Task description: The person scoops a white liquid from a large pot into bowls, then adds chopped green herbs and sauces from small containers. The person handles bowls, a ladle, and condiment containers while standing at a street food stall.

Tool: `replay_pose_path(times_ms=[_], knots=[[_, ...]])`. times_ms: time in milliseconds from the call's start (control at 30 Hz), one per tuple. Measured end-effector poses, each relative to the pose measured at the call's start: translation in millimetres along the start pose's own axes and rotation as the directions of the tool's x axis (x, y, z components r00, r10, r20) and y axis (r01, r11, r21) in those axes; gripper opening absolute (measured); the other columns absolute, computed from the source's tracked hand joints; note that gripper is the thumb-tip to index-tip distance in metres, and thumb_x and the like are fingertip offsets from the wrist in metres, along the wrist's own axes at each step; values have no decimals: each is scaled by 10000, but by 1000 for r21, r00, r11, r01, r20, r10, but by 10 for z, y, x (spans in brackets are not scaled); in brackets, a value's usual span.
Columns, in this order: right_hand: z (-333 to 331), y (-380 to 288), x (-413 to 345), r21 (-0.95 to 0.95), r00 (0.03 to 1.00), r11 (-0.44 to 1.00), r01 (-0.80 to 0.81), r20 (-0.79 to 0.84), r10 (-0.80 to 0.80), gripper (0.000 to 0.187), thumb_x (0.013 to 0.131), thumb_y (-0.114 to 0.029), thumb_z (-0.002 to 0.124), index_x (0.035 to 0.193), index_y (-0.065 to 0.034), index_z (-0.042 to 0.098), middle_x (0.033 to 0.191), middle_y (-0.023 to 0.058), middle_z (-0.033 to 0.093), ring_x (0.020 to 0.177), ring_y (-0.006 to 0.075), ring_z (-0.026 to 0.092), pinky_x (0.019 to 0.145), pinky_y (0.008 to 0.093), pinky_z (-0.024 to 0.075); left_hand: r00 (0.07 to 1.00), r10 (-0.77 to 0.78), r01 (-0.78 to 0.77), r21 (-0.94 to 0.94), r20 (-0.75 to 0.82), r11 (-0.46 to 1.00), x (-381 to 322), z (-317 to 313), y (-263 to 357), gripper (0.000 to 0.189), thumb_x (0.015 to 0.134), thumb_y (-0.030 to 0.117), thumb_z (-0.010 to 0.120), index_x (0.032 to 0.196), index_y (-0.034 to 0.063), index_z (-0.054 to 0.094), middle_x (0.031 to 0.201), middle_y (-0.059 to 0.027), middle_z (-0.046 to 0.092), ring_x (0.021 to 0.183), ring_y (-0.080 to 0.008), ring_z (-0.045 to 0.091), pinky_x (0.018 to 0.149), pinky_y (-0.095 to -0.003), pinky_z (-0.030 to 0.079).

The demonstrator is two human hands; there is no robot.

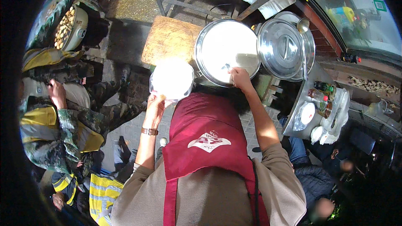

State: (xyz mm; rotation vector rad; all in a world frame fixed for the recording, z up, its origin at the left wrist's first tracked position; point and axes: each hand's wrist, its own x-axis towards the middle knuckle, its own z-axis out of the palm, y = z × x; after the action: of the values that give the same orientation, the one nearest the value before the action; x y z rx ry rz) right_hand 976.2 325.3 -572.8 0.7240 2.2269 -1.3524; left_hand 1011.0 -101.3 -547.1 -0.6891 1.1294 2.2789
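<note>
My left hand (155, 105) holds a round white bowl (172, 78) from below at its near edge. Clear plastic film shows around the bowl's rim, and glare hides what is inside. To its right stands a large stainless steel pot (198, 61) filled with something white and smooth, partly washed out by bright light. My right hand (241, 78) is closed over the pot's near right side. A small greyish utensil (226, 66) shows at its fingertips, too small to name exactly.
A wooden board (171, 37) lies behind the bowl. Right of the pot are a steel lid (279, 50) and a ladle (304, 26). A side table (290, 125) bears bottles and a wrapped bowl. People in camouflage clothing sit at left, near a cooker (81, 26) of pale round food.
</note>
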Motion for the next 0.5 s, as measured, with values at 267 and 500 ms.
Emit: replay_pose_path(times_ms=[267,500], knots=[[-153,-517,-430,-76,978,980,185,-85,-191,332,1030,-301,585,976,-6,728,692,169,652,600,305,631,618,419,497,998,-66,65,-51,-16,997,224,265,-187,196,962,-31,654,1126,67,609,1095,-91,697,988,-245,730,814,-427,663],[-256,-889,-1122,-434,883,851,295,-218,-416,286,1054,-303,566,1011,-48,689,849,261,691,824,491,687,707,563,517,974,-150,158,-33,170,987,396,971,-348,360,978,-13,615,1337,-12,586,1200,-135,726,1010,-236,756,834,-369,670]])
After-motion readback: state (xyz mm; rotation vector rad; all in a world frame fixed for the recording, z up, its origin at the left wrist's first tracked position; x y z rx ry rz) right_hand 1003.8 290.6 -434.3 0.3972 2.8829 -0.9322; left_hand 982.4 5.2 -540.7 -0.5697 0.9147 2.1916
